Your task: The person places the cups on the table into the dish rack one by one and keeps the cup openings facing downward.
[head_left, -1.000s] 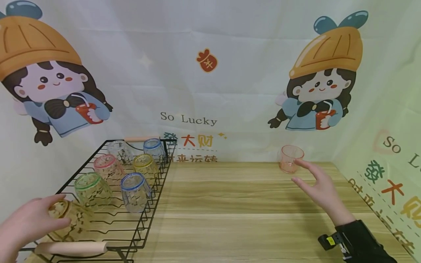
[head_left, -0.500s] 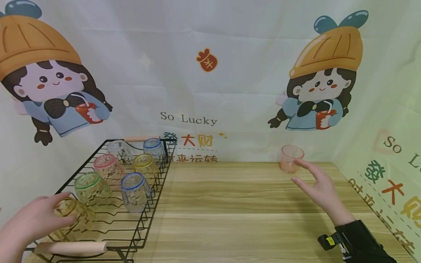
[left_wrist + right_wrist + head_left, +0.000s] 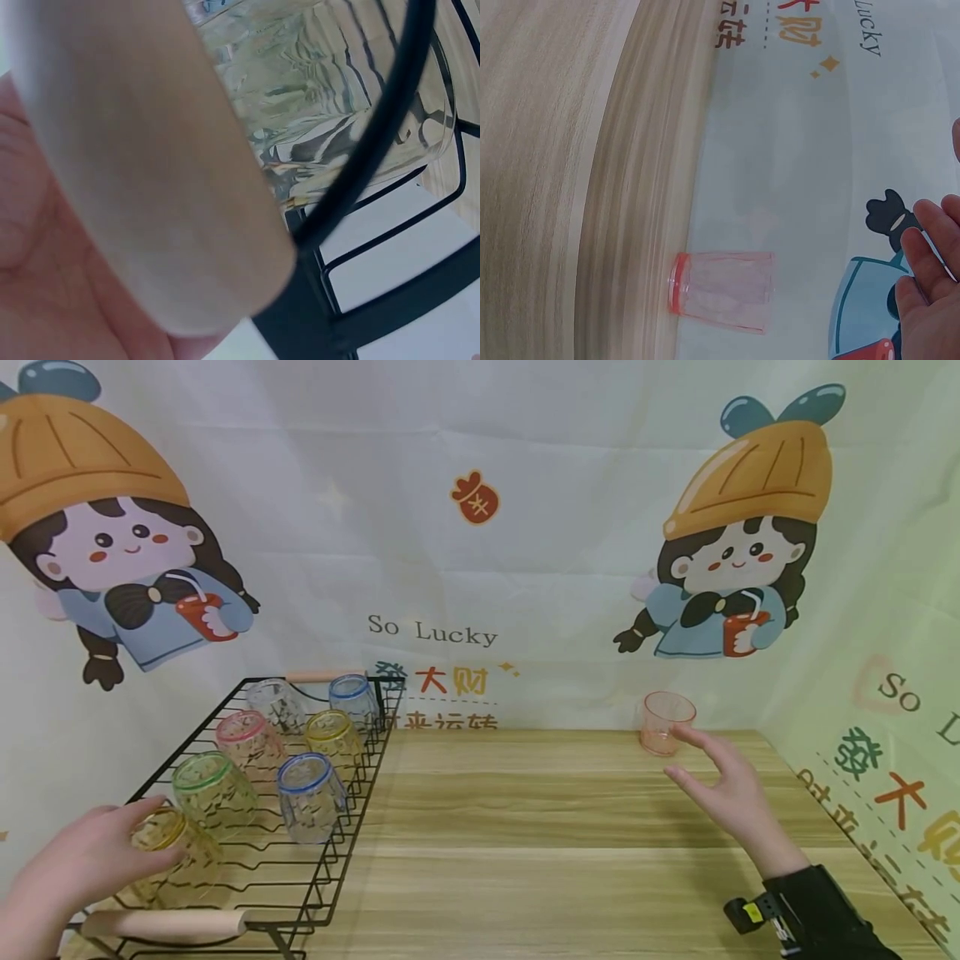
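Observation:
My left hand (image 3: 93,862) reaches over the near left corner of a black wire rack (image 3: 330,893), its thumb and fingers curved round a yellow glass (image 3: 187,868). That glass sits on the wires, narrower end up. In the left wrist view the palm (image 3: 52,300) shows behind the rack's wooden handle (image 3: 157,165), with a clear faceted glass (image 3: 322,97) beyond; the fingers are out of sight. At the back right, my right hand (image 3: 731,793) hovers with thumb and fingers spread, holding nothing. A pink cup (image 3: 724,291) stands apart from its fingers on the table.
Beside the yellow glass are a green glass (image 3: 215,797) and a blue-rimmed glass (image 3: 311,802). Farther back on the rack stand pink (image 3: 251,743), yellow (image 3: 333,743), clear (image 3: 276,706) and blue (image 3: 354,702) ones. A printed cloth (image 3: 562,568) hangs behind the wooden table (image 3: 525,843).
My left hand has shifted slightly right with the yellow glass, which has gone from tilted to more upright on the rack. The right hand has stayed in place.

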`<action>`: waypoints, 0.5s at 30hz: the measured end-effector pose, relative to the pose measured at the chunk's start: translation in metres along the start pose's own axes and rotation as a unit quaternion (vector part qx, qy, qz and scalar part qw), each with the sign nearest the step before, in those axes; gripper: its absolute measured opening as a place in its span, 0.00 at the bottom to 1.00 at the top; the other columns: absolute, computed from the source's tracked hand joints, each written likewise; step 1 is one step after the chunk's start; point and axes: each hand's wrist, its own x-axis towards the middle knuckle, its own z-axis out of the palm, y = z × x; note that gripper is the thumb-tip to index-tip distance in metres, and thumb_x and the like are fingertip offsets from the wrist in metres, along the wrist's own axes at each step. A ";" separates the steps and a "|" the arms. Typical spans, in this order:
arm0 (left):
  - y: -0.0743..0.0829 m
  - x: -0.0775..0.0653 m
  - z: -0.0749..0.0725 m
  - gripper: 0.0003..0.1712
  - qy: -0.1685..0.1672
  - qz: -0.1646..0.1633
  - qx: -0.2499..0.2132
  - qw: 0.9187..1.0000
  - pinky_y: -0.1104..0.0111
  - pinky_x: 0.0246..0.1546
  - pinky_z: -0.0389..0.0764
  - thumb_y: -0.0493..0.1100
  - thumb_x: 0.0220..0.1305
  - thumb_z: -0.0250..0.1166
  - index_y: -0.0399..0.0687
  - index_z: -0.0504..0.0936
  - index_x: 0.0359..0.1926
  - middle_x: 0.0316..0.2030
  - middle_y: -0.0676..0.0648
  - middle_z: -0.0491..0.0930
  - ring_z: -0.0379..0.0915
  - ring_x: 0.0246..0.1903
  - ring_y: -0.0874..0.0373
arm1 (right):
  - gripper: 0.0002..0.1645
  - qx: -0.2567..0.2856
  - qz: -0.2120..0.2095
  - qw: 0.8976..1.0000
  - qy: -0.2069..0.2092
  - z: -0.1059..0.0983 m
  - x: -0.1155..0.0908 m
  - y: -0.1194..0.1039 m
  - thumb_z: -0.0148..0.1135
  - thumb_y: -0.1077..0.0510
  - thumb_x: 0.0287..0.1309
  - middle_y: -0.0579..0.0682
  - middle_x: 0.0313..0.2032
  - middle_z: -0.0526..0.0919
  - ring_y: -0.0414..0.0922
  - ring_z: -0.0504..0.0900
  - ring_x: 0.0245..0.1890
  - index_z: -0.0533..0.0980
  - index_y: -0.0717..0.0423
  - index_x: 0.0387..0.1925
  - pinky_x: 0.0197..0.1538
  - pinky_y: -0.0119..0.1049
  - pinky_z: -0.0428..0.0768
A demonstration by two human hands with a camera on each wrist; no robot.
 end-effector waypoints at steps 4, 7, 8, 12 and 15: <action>-0.002 0.002 0.002 0.54 0.006 0.008 0.005 1.000 0.34 0.41 0.74 0.62 0.54 0.71 0.16 0.65 0.60 0.47 0.17 0.72 0.66 0.47 0.19 | 0.33 0.001 0.007 1.000 -0.002 0.000 0.000 -0.001 0.71 0.67 0.54 0.60 0.58 0.78 0.38 0.70 0.59 0.73 0.63 0.62 0.59 0.19 0.60; -0.003 0.002 0.002 0.58 -0.002 0.007 -0.001 1.000 0.35 0.41 0.75 0.64 0.56 0.69 0.14 0.60 0.62 0.48 0.15 0.70 0.66 0.48 0.18 | 0.32 0.000 0.011 1.000 -0.004 -0.001 0.001 -0.001 0.71 0.66 0.55 0.60 0.58 0.78 0.38 0.70 0.59 0.73 0.63 0.62 0.59 0.19 0.60; -0.003 0.002 0.001 0.60 -0.002 0.007 -0.002 1.000 0.35 0.41 0.75 0.65 0.56 0.69 0.13 0.59 0.63 0.49 0.15 0.69 0.66 0.48 0.18 | 0.32 -0.001 0.012 1.000 -0.004 -0.001 0.001 -0.001 0.71 0.66 0.55 0.60 0.58 0.78 0.39 0.70 0.59 0.73 0.63 0.62 0.59 0.19 0.60; 0.001 -0.002 -0.001 0.62 0.021 0.009 -0.005 1.000 0.33 0.40 0.74 0.68 0.57 0.67 0.11 0.57 0.63 0.50 0.13 0.66 0.64 0.48 0.17 | 0.32 -0.001 0.029 0.999 -0.013 -0.001 0.002 -0.002 0.70 0.65 0.56 0.61 0.59 0.78 0.51 0.72 0.60 0.73 0.63 0.63 0.62 0.26 0.63; 0.005 -0.005 -0.003 0.60 0.049 0.011 -0.006 0.999 0.31 0.40 0.72 0.67 0.58 0.67 0.12 0.59 0.62 0.52 0.11 0.63 0.62 0.48 0.16 | 0.32 0.005 0.044 0.999 -0.024 -0.002 0.004 -0.003 0.70 0.64 0.57 0.63 0.59 0.77 0.61 0.71 0.60 0.72 0.65 0.63 0.65 0.47 0.68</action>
